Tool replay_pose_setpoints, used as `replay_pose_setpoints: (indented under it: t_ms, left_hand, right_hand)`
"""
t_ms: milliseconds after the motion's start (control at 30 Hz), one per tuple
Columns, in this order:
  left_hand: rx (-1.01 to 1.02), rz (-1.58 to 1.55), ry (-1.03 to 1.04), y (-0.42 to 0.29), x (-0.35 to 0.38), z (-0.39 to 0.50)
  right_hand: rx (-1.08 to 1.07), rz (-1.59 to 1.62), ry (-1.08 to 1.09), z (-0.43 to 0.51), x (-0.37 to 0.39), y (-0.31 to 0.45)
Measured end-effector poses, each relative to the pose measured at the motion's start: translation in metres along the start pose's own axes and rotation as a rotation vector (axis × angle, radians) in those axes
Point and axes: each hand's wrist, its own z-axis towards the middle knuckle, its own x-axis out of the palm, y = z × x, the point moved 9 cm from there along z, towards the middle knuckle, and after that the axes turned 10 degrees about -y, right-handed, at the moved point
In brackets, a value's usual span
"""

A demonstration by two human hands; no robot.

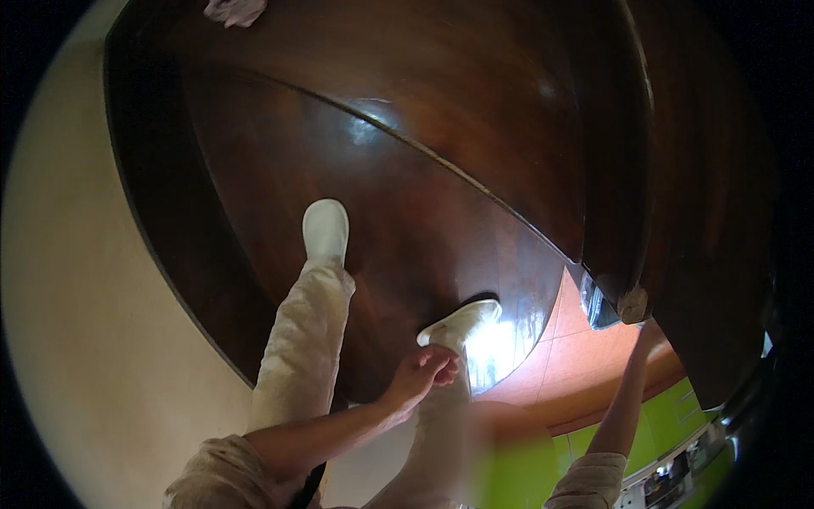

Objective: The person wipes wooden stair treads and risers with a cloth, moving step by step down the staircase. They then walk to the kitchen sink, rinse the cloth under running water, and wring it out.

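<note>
My left hand (427, 375) is in front of my right lower leg, its fingers loosely curled, with nothing visible in them. My right arm reaches up at the right. Only part of my right hand (650, 335) shows, by the worn end of a dark wooden rail or panel (633, 304); its fingers are hidden. My feet, in white slippers (325, 230), stand apart on a dark, glossy wooden step or landing (381, 254). Cream trousers (299, 356) cover my legs.
A worn edge (439, 159) crosses the dark wood diagonally ahead. A crumpled pink cloth (235, 11) lies at the top left. Beige wall (76, 254) curves along the left. Orange floor tiles (566, 362) and green cabinets (661, 420) show at the lower right.
</note>
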Motion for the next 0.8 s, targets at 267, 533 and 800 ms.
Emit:
replay_pose_setpoints:
  t_ms: [267,533,800]
  left_hand:
    - [0.068,-0.202,-0.035,0.004,-0.003,-0.002]
    - [0.069,-0.433,-0.132,-0.029,-0.078,0.003]
    - [0.499,-0.167,-0.268,-0.114,-0.091,0.008]
  right_hand:
    - [-0.56,0.556,-0.051,-0.149,0.038,0.172]
    - [-0.609,0.178,0.165,-0.198,0.016,0.314]
    - [-1.154,0.676,0.052,-0.291,-0.163,0.654]
